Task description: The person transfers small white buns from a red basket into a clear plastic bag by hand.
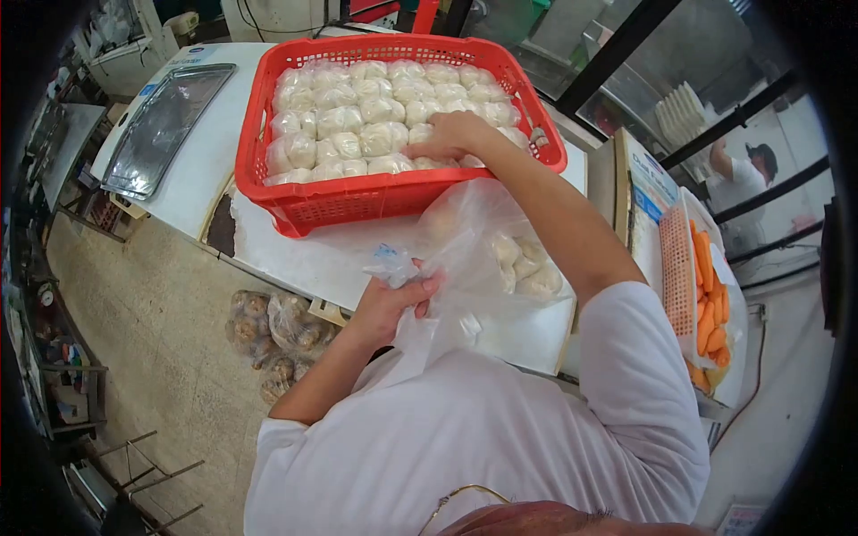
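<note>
A red plastic basket (349,198) on the white counter holds rows of small clear bags with round white pieces (382,138). My right hand (456,136) reaches over the basket's near edge and touches the bags at the near right; its fingertips are partly hidden among them. Below the basket, my left hand (404,299) is closed around the gathered mouth of a large clear plastic bag (469,237). Inside that large bag, several white pieces (527,266) lie on the counter under my right forearm.
A metal tray (170,129) lies at the counter's left. Bags of brownish round items (277,326) sit on the floor below. At the right, a basket (677,268) holds carrots (710,304). Behind the glass is another person (746,174).
</note>
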Demonstrator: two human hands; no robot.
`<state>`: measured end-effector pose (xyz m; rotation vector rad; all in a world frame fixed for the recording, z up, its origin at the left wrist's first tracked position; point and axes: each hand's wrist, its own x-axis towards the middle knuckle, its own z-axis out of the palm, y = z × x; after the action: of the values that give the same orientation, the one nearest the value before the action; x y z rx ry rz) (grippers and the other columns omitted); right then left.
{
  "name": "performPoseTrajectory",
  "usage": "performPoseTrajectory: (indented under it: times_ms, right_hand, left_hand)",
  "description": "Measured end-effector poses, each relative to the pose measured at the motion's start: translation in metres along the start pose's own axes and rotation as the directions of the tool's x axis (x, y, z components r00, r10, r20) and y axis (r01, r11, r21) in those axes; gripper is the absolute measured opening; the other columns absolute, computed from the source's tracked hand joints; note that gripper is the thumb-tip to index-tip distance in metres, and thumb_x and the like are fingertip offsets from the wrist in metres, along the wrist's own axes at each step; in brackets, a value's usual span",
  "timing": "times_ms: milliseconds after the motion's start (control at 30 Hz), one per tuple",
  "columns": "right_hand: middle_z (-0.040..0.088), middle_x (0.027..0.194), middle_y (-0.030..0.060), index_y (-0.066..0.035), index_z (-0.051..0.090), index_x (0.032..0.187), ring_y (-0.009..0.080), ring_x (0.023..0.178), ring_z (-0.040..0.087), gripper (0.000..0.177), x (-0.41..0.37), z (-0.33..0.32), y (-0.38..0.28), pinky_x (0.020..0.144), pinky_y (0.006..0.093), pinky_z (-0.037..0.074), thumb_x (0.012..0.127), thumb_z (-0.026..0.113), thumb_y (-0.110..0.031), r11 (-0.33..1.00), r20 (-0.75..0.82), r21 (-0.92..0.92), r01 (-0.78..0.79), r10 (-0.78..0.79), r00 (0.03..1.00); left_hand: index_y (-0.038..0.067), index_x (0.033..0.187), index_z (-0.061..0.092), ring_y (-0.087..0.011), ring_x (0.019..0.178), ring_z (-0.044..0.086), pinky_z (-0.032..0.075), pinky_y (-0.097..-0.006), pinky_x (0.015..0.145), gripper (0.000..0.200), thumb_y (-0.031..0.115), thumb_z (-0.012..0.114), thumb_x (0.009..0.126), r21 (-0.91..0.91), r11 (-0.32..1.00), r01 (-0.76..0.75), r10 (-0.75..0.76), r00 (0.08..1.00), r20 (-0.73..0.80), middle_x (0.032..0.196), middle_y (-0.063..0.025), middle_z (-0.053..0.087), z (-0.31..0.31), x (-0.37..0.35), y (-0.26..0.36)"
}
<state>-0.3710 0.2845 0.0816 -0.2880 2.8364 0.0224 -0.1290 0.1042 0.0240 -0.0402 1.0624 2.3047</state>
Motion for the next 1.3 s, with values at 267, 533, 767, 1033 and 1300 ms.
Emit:
performPoseTrajectory:
  times_ms: [267, 533, 767, 1033, 1300]
  right_hand:
    - [0.066, 0.121, 0.0257, 0.004, 0.072, 0.111, 0.0378, 0.113, 0.063, 0.094, 0.024, -0.012, 0.003, 0.097, 0.041, 0.048, 0.065, 0.063, -0.078, 0.999, 0.177, 0.035, 0.02, -0.026, 0.984]
    - [0.061, 0.126, 0.0282, 0.006, 0.061, 0.124, 0.0383, 0.117, 0.059, 0.093, -0.01, -0.005, 0.018, 0.1, 0.0401, 0.045, 0.069, 0.067, -0.069, 0.983, 0.01, 0.093, 0.157, -0.158, 0.987]
    - [0.061, 0.125, 0.0301, 0.006, 0.062, 0.124, 0.0391, 0.112, 0.062, 0.087, 0.007, 0.008, 0.029, 0.098, 0.0413, 0.047, 0.071, 0.066, -0.064, 0.84, -0.108, 0.516, 0.168, -0.131, 0.986]
    - [0.072, 0.087, 0.0183, 0.005, 0.072, 0.104, 0.0268, 0.083, 0.068, 0.065, -0.029, -0.021, 0.016, 0.078, 0.0344, 0.053, 0.076, 0.071, -0.053, 0.865, -0.179, 0.385, 0.321, -0.271, 0.946]
    - [0.065, 0.103, 0.0071, -0.007, 0.061, 0.11, 0.0214, 0.091, 0.066, 0.049, -0.118, -0.072, 0.077, 0.08, 0.0365, 0.057, 0.088, 0.056, -0.05, -0.194, -0.637, 0.749, 0.634, 0.056, 0.769]
  left_hand:
    - [0.006, 0.1, 0.063, -0.0098, 0.055, 0.053, 0.042, -0.0258, 0.051, 0.017, 0.008, 0.072, 0.085, 0.008, 0.988, -0.156, 0.156, 0.987, -0.028, 0.075, -0.0004, 0.06, -0.001, -0.017, -0.012]
    - [0.003, 0.102, 0.061, -0.0121, 0.062, 0.056, 0.044, -0.0271, 0.055, 0.021, 0.005, 0.074, 0.085, -0.072, 0.99, -0.12, 0.114, 0.99, -0.077, 0.086, -0.0039, 0.065, -0.008, -0.015, -0.024]
    - [0.003, 0.102, 0.061, -0.0125, 0.064, 0.056, 0.045, -0.0273, 0.055, 0.021, 0.004, 0.073, 0.085, -0.062, 0.99, -0.125, 0.117, 0.986, -0.118, 0.089, -0.0054, 0.067, -0.002, -0.01, -0.018]
    - [0.003, 0.106, 0.06, -0.0135, 0.064, 0.056, 0.046, -0.0281, 0.057, 0.024, 0.004, 0.071, 0.086, -0.095, 0.992, -0.088, 0.076, 0.99, -0.119, 0.091, -0.006, 0.068, -0.014, -0.003, -0.023]
    - [0.001, 0.12, 0.057, -0.0129, 0.058, 0.051, 0.041, -0.0269, 0.056, 0.033, 0.008, 0.067, 0.089, -0.01, 0.999, 0.036, -0.037, 0.997, -0.073, 0.078, -0.0063, 0.062, 0.016, -0.015, 0.009]
